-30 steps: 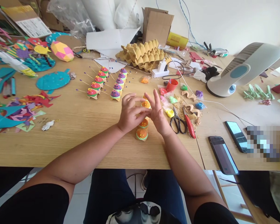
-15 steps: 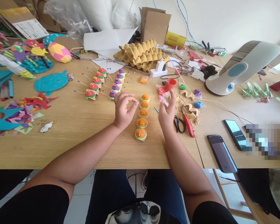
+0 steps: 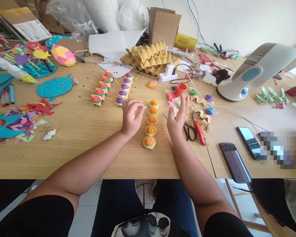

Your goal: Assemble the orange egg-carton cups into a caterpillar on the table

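A row of egg-carton cups [image 3: 151, 130] topped with orange and green clay, with yellow smiling faces, stands between my hands. My left hand [image 3: 133, 116] is just left of the row's far half, with fingers curled and thumb and forefinger drawn together in a pinch. Whether something small sits between those fingertips I cannot make out. My right hand [image 3: 177, 117] is held up on the other side, thumb and fingers apart, holding nothing. Behind my left hand stand a red-topped carton caterpillar [image 3: 101, 86] with thin sticks in its sides and a purple-topped carton caterpillar [image 3: 124, 88].
By my right hand lie black-handled scissors [image 3: 189, 131], a red cutter [image 3: 199, 131], and a red cup [image 3: 180, 89] amid clay packets. Egg trays [image 3: 148, 57] are stacked behind. Rightward are a white lamp-like device [image 3: 251, 72] and phones [image 3: 235, 162]. Paper scraps [image 3: 22, 120] lie left.
The fingers of my right hand have spread and straightened a little. My left hand's thumb and forefinger have shifted slightly, still close together. The orange row stays in place.
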Motion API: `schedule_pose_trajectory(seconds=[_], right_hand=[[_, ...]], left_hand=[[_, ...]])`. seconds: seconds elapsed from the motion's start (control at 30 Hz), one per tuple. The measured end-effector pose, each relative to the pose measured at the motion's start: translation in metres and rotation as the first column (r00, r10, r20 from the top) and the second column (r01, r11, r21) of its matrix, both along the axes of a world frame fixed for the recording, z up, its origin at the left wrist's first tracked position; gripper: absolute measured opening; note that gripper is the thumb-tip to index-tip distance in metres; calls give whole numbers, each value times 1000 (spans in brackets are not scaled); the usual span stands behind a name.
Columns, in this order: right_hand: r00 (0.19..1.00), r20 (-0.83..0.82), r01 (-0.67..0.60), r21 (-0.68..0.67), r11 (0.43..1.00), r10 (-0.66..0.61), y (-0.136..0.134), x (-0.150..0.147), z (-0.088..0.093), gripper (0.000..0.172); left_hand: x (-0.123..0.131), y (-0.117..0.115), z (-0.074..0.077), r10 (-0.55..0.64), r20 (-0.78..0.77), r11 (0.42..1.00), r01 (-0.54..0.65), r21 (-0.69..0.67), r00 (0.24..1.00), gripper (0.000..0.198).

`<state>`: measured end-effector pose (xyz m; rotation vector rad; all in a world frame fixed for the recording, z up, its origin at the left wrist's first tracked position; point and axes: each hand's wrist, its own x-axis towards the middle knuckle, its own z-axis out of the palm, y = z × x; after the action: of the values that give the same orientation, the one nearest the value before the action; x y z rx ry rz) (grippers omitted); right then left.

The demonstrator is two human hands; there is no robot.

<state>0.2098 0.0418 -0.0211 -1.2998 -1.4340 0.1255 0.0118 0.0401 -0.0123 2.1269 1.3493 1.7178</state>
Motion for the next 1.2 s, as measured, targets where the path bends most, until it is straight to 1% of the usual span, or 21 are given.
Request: schedule_pose_trajectory(seconds=[0.07,0.13,0.2,0.3,0.43,0.53,0.7,0.77,0.9,1.03,1.1,1.2], right_hand=[[996,-64,-68,3,998,68,0,-2,0,62],[991,-76,-107,5,994,107,0,-3,-1,61],[996,-25,-86,4,996,87,0,-2,-1,57],[999,53,-13,14,1000,12,-1,0,-1,50],[997,66,39,34,999,-41,-1,1,-1,47],[995,83,45,45,998,-49,0,1,-2,45],[998,52,30,26,999,-31,0,0,-3,41],[996,78,38,40,998,-41,-1,-1,-2,39],[987,156,14,86,996,-27,-5,-2,2,36],[985,172,-9,64,998,-2,-8,-4,8,34],[983,184,-34,50,998,24,-10,-6,11,32],[967,234,-109,29,994,99,-14,-9,17,29]], left_hand=[[0,0,0,7,-6,1000,-7,-10,1000,24],[0,0,1,7,-11,1000,-7,-15,1000,24],[1,-1,2,0,-9,1000,0,-8,1000,22],[1,-1,2,-10,-4,1000,10,9,1000,20],[1,-1,2,-18,-3,1000,18,17,1000,18],[1,0,1,-11,-5,1000,11,3,1000,20],[1,1,1,12,8,1000,-12,-14,1000,27],[1,0,1,11,-2,1000,-11,-18,1000,26],[2,-2,4,-48,-9,998,48,-44,999,27],[4,-3,5,-97,35,991,100,-91,995,36],[5,-3,4,-122,42,985,126,-118,992,41],[5,-3,3,-154,26,979,156,-133,988,45]])
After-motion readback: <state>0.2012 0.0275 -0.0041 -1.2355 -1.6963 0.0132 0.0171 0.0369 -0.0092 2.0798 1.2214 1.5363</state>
